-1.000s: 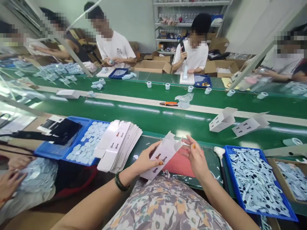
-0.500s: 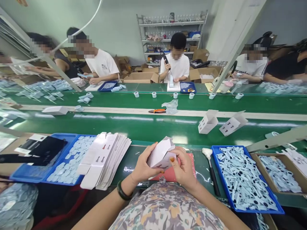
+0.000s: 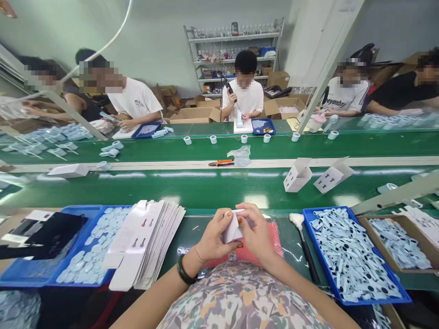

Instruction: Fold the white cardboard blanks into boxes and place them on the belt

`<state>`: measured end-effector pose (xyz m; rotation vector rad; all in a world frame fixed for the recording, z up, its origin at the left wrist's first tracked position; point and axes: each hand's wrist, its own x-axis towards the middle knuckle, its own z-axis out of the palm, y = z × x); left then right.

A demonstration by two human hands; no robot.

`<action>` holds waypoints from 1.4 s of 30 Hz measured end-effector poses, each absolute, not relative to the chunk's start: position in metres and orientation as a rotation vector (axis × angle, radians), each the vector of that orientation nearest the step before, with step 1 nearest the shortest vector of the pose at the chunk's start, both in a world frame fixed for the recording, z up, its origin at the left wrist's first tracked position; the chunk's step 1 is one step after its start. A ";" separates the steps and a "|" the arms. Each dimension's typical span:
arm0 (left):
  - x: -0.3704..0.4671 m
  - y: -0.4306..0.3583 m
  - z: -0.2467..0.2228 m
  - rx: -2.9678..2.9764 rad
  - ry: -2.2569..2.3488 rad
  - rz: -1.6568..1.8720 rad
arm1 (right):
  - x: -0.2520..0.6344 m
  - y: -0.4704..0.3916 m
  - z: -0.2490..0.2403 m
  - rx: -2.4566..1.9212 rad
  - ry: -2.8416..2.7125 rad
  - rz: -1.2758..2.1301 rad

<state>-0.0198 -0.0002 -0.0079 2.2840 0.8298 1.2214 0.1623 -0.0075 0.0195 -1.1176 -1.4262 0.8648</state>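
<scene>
We hold a white box point(image 3: 232, 230) btwn our L hand point(image 3: 213, 236), cupped round one side, and our R hand point(image 3: 258, 234), fingers bent on the other, over the red sheet point(image 3: 276, 238) on our worktop point(image 3: 199, 219). Flat cartons point(image 3: 146, 244) stack to our L; a black-handled tool point(image 3: 308, 257) lies to our R, next to a blue tray point(image 3: 373, 301) of pale-blue pcs point(image 3: 356, 256).

White folding carton point(image 3: 232, 231): gripped between the left hand point(image 3: 213, 235) and the right hand point(image 3: 258, 234), tilted. A plain white panel is exposed between the two thumbs. The left hand encloses the left side; the right hand covers the right side. Closure state: obscured by the fingers.
</scene>
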 end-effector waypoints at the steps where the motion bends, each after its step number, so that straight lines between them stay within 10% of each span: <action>1: -0.020 0.003 -0.007 2.297 0.810 1.229 | 0.159 -0.008 0.021 -1.138 -1.417 0.850; 10: -0.022 0.005 0.019 1.774 0.845 1.483 | 0.166 -0.006 0.030 -0.837 -1.516 1.145; 22: 0.014 -0.023 0.056 0.627 0.765 1.159 | 0.189 -0.007 0.034 -0.860 -1.979 0.483; 42: 0.039 -0.021 0.060 0.860 0.968 1.074 | 0.206 -0.012 0.020 -0.875 -2.086 0.237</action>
